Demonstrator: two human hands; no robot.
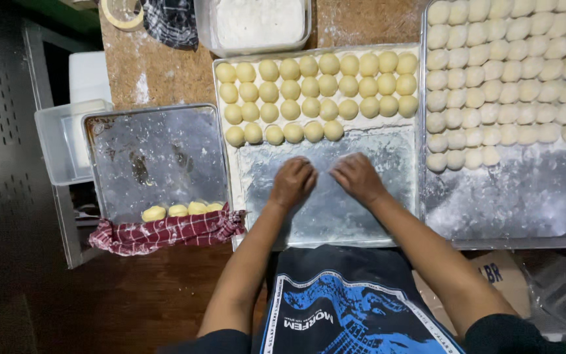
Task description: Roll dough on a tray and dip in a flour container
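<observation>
On the floured metal middle tray (388, 196) — left hand (293, 182) and right hand (358, 177), fingers curled knuckles-up, side by side; anything under them hidden. Just beyond the fingertips: rows of round yellow dough balls (316, 88). Surroundings — brown cork-textured tabletop (158, 72), red checked cloth (168, 233)

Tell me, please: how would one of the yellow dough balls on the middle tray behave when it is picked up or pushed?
The yellow dough balls look smooth and rounded, so one would probably roll if pushed. They look soft, so a firm pinch likely dents them. The flour on the middle tray probably keeps them from sticking.
</observation>
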